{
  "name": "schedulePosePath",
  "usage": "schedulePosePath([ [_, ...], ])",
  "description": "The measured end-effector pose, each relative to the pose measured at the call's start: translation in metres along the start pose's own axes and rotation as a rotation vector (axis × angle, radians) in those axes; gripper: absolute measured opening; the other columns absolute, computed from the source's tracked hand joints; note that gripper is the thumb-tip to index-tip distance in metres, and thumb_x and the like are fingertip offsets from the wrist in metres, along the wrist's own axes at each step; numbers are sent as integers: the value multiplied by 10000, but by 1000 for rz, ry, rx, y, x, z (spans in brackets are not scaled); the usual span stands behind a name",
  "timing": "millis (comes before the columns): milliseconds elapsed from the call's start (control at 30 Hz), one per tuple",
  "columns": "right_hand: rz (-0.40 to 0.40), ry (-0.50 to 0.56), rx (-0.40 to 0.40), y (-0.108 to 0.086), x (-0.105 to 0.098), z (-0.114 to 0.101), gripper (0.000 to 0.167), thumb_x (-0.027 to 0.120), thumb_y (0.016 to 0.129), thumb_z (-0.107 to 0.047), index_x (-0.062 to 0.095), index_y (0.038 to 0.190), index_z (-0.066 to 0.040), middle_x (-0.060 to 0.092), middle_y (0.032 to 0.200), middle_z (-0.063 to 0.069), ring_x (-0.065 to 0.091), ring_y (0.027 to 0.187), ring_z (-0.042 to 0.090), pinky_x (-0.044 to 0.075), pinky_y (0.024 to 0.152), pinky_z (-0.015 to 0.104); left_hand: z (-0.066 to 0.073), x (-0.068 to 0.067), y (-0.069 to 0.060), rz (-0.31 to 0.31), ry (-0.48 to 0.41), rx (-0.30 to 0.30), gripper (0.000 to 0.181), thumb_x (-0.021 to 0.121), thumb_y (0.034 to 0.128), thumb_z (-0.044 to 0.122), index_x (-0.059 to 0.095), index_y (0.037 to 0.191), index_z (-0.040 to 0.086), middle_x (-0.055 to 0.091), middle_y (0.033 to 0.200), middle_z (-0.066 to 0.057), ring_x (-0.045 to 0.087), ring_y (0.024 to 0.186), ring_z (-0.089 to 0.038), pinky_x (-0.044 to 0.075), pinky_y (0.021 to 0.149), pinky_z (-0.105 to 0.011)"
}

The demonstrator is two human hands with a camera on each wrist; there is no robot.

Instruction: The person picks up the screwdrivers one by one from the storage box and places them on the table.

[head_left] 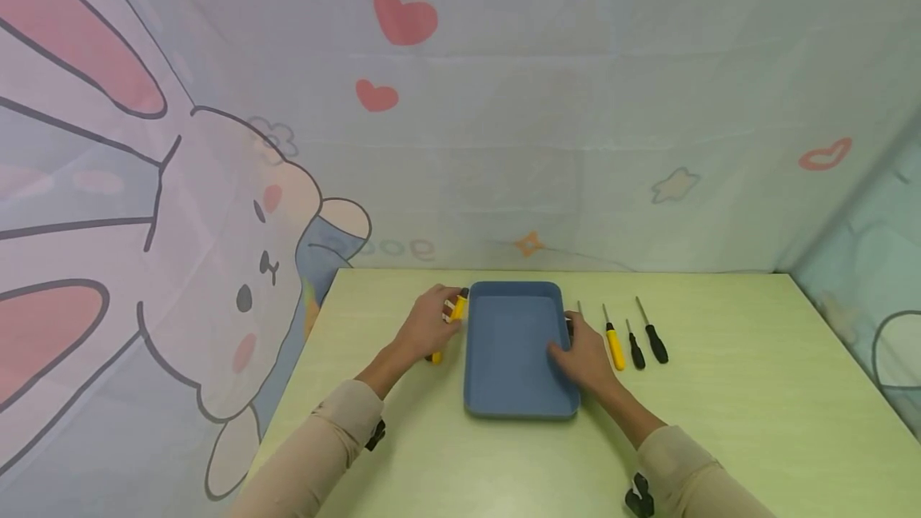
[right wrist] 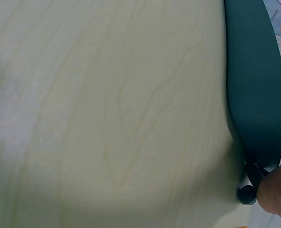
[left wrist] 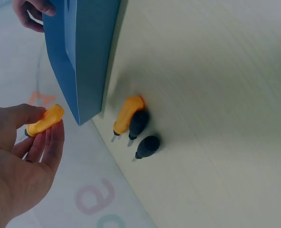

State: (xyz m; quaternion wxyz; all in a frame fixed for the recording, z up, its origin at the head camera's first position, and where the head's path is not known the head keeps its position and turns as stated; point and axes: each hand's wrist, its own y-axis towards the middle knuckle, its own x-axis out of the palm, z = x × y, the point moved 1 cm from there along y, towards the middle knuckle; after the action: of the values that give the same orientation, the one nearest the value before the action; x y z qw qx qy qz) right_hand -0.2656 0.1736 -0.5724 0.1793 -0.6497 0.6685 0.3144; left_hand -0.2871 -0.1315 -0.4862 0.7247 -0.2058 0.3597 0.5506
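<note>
My left hand (head_left: 428,324) pinches a screwdriver (left wrist: 46,120) by its yellow handle, just left of the blue tray (head_left: 514,406). The handle is raised off the table in the left wrist view. On the tray's right side, my right hand (head_left: 588,358) holds the wall, thumb over the rim and fingers outside. A black-handled screwdriver (right wrist: 247,194) lies beside the tray, close to that hand, partly hidden by it. Left of the tray lie a yellow-handled screwdriver (left wrist: 129,113) and two black-handled ones (left wrist: 139,122). The tray's visible inside shows bare blue floor.
Right of my right hand lie a yellow screwdriver (head_left: 615,346), a small black screwdriver (head_left: 636,352) and a longer black screwdriver (head_left: 655,344), in a row. All stand on a pale green table (head_left: 755,406). A printed cloth (head_left: 532,142) hangs behind its far edge.
</note>
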Motion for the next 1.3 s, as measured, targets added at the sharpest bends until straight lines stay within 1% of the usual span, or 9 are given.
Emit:
schedulePosePath([
  [167, 4, 4, -2, 0, 0, 0, 669, 723, 934, -163, 460, 1497, 84, 653, 1318, 320, 653, 1188, 457, 551, 986, 598, -10, -5, -1, 27, 7, -24, 559, 720, 957, 17, 561, 1493, 6, 611, 1299, -135, 666, 1135, -299, 620, 842, -385],
  [333, 4, 0, -7, 0, 1, 1, 668, 724, 929, -161, 463, 1493, 86, 659, 1306, 316, 667, 1155, 448, 559, 970, 592, -19, -10, -4, 52, 21, -48, 551, 722, 969, 27, 560, 1495, 13, 610, 1309, -134, 668, 1131, -294, 626, 816, -363],
  [500, 0, -4, 2, 0, 1, 1, 670, 722, 929, -163, 459, 1497, 78, 651, 1324, 317, 657, 1179, 450, 551, 986, 591, -26, -14, -8, 68, 20, -63, 552, 734, 959, 20, 560, 1481, -17, 611, 1296, -160, 673, 1121, -319, 637, 788, -361],
  [667, 0, 3, 5, 0, 0, 0, 676, 714, 922, -160, 456, 1497, 84, 646, 1333, 325, 649, 1201, 459, 547, 996, 597, -38, -17, -8, 73, 53, -95, 562, 750, 954, 30, 560, 1481, -23, 612, 1289, -160, 677, 1110, -310, 633, 826, -379],
  [933, 0, 3, 1, 0, 1, 1, 674, 710, 932, -174, 453, 1500, 83, 642, 1339, 328, 644, 1214, 465, 545, 1003, 598, -54, -21, -11, 112, 124, -157, 543, 744, 937, 28, 582, 1450, -49, 632, 1254, -173, 679, 1049, -293, 620, 860, -416],
  [1133, 5, -1, -8, -2, 1, 1, 668, 707, 930, -166, 457, 1492, 97, 650, 1320, 330, 650, 1199, 464, 549, 991, 600, -65, -19, -14, 122, 155, -177, 527, 744, 919, 28, 602, 1418, -64, 642, 1221, -190, 691, 997, -299, 615, 872, -434],
  [1300, 9, -2, -7, -1, 1, 1, 676, 714, 921, -166, 456, 1490, 93, 652, 1316, 327, 650, 1196, 462, 551, 987, 598, -72, -19, -16, 137, 192, -189, 511, 698, 888, 7, 616, 1384, -87, 646, 1205, -208, 684, 991, -324, 605, 873, -461],
])
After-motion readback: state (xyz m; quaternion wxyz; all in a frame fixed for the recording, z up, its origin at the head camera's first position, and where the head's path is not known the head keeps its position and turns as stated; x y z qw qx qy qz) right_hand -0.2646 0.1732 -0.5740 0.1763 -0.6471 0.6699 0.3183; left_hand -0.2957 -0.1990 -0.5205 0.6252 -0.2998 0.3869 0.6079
